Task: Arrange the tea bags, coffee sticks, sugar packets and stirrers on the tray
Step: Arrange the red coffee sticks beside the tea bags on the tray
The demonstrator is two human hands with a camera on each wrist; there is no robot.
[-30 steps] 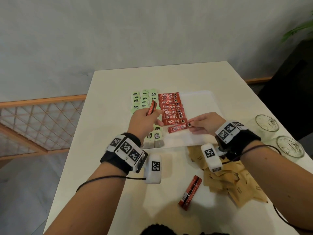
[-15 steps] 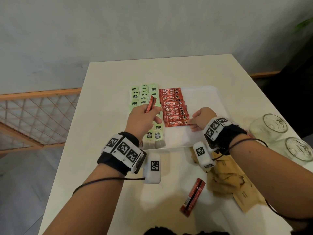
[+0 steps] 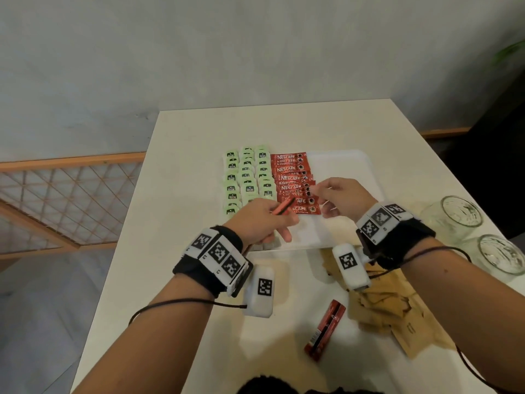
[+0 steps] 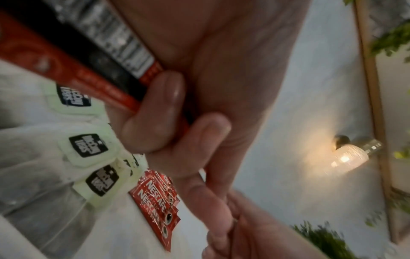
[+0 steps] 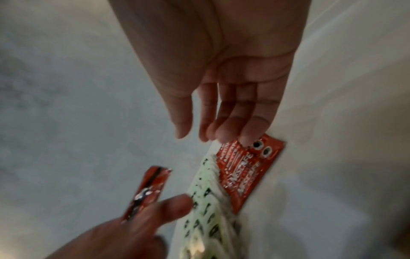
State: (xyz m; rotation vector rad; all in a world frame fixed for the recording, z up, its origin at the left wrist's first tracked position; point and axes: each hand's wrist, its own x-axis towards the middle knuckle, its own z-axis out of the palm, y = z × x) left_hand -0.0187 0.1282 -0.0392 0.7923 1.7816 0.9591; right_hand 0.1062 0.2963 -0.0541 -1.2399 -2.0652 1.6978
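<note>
A white tray [image 3: 343, 169] holds rows of green tea bags [image 3: 247, 180] on its left and a column of red coffee sticks [image 3: 292, 184] beside them. My left hand [image 3: 279, 220] pinches one red coffee stick [image 3: 284, 208] over the tray's near left part; the left wrist view shows fingers [image 4: 155, 113] curled round this stick [image 4: 84, 52]. My right hand [image 3: 322, 193] hovers by the right ends of the coffee sticks [image 5: 244, 168], fingers [image 5: 233, 122] straight and holding nothing. One more coffee stick [image 3: 325, 325] lies on the table near me.
A loose pile of brown sugar packets [image 3: 395, 311] lies on the table under my right forearm. Two glass jars [image 3: 457, 214] [image 3: 502, 255] stand at the right table edge. The tray's right half [image 3: 349, 228] is bare white.
My right hand set its coffee stick at the near end of the column, let go and lifted slightly with fingers straight. My left hand moved right and tilted its stick toward the right hand.
</note>
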